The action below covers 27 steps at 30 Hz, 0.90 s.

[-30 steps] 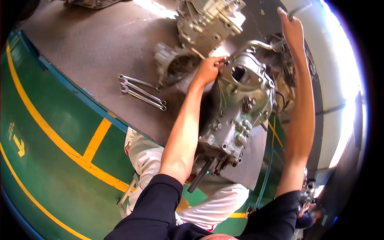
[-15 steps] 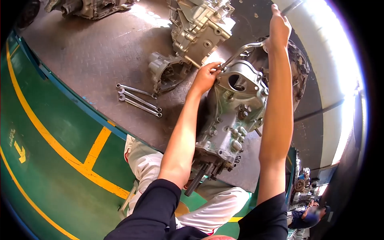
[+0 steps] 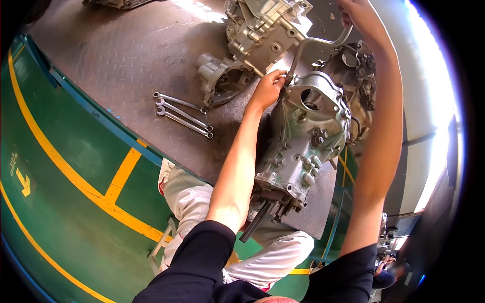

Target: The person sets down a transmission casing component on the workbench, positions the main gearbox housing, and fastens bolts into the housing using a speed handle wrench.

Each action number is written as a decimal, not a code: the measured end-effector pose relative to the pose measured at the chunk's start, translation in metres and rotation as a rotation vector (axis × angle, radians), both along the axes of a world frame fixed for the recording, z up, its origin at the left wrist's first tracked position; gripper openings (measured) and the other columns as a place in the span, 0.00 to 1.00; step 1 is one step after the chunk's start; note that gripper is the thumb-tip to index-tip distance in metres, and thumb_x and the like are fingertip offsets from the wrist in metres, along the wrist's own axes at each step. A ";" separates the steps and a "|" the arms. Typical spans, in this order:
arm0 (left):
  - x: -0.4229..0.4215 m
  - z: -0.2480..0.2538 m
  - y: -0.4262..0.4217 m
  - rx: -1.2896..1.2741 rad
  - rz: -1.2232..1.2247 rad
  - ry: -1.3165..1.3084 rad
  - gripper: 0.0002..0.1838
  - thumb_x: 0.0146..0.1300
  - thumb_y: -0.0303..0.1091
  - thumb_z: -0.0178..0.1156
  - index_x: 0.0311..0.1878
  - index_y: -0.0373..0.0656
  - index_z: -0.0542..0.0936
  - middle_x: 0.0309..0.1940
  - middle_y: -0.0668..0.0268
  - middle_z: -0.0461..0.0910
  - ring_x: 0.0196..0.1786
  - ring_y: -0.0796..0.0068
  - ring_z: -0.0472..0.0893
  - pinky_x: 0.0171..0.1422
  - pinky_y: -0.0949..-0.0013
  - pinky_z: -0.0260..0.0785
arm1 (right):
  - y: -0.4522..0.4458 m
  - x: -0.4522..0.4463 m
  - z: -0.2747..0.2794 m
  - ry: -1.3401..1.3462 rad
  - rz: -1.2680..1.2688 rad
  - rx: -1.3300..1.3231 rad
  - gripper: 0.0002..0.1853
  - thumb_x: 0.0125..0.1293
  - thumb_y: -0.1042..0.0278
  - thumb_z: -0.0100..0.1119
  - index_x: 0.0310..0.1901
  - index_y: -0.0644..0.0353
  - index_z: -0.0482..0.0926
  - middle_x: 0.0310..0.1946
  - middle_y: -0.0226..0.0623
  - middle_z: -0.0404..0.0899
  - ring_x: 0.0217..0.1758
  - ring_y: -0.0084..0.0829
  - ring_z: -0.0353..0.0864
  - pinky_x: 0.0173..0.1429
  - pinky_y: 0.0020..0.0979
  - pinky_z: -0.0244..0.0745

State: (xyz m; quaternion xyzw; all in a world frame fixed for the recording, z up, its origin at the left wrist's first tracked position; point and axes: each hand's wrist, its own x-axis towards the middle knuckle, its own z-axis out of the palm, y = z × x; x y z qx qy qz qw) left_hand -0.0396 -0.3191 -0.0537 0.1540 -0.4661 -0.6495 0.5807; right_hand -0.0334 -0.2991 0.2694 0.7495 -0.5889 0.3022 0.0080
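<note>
A gearbox housing of grey metal stands on the table in front of me, with bolts on its body and a shaft at its near end. A crank-shaped speed wrench rises from the far left edge of its flange. My left hand is closed around the lower end of the wrench, beside the flange; the socket end is partly hidden by the fingers. Higher up, at the top edge of the view, my right hand is wrapped round the wrench's upper part, its fingers partly cut off.
Several combination wrenches lie left on the metal tabletop. Behind them sit an open bell-shaped casting and a larger transmission case. Another dark housing stands at right. A person is far off, lower right.
The wrench's cranked part has swung round, and my right hand has moved with it. My left hand stays at the lower end. The whole view has shifted slightly.
</note>
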 end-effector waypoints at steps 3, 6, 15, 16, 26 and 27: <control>-0.004 -0.002 -0.002 -0.020 -0.003 0.032 0.16 0.72 0.27 0.53 0.61 0.36 0.77 0.49 0.62 0.83 0.51 0.76 0.79 0.60 0.72 0.69 | -0.013 -0.052 0.015 0.249 -0.017 -0.104 0.16 0.71 0.57 0.59 0.48 0.64 0.79 0.32 0.35 0.80 0.31 0.24 0.74 0.39 0.27 0.70; -0.005 -0.001 0.001 -0.026 0.043 0.029 0.15 0.72 0.26 0.52 0.58 0.36 0.79 0.48 0.61 0.84 0.51 0.74 0.81 0.58 0.71 0.70 | -0.002 -0.065 -0.007 0.218 -0.005 -0.263 0.16 0.71 0.58 0.60 0.48 0.64 0.77 0.35 0.31 0.80 0.33 0.18 0.70 0.37 0.24 0.66; -0.007 -0.004 -0.002 -0.003 0.020 0.008 0.18 0.67 0.21 0.47 0.56 0.34 0.81 0.52 0.60 0.83 0.56 0.71 0.80 0.66 0.69 0.67 | 0.033 -0.103 -0.020 0.053 -0.045 -0.358 0.17 0.75 0.64 0.56 0.59 0.65 0.73 0.50 0.40 0.80 0.57 0.25 0.75 0.64 0.28 0.66; -0.009 -0.007 -0.003 0.007 0.018 0.017 0.18 0.67 0.21 0.47 0.56 0.34 0.81 0.52 0.60 0.83 0.56 0.71 0.80 0.66 0.69 0.67 | 0.036 -0.103 -0.019 0.050 -0.048 -0.313 0.18 0.75 0.65 0.56 0.59 0.66 0.73 0.52 0.41 0.80 0.58 0.26 0.75 0.65 0.30 0.66; -0.012 -0.003 -0.001 0.001 0.076 0.029 0.16 0.68 0.24 0.48 0.52 0.35 0.82 0.50 0.55 0.84 0.56 0.63 0.81 0.64 0.65 0.69 | -0.009 -0.132 -0.018 -0.553 -0.291 -0.249 0.16 0.76 0.69 0.48 0.58 0.70 0.73 0.61 0.46 0.73 0.68 0.40 0.70 0.75 0.40 0.61; -0.011 -0.002 -0.001 0.018 0.062 0.034 0.16 0.67 0.23 0.48 0.52 0.35 0.82 0.50 0.55 0.84 0.56 0.63 0.82 0.64 0.65 0.69 | -0.022 -0.143 -0.019 -0.496 -0.166 -0.234 0.16 0.74 0.69 0.51 0.58 0.69 0.74 0.57 0.44 0.75 0.66 0.37 0.72 0.70 0.38 0.66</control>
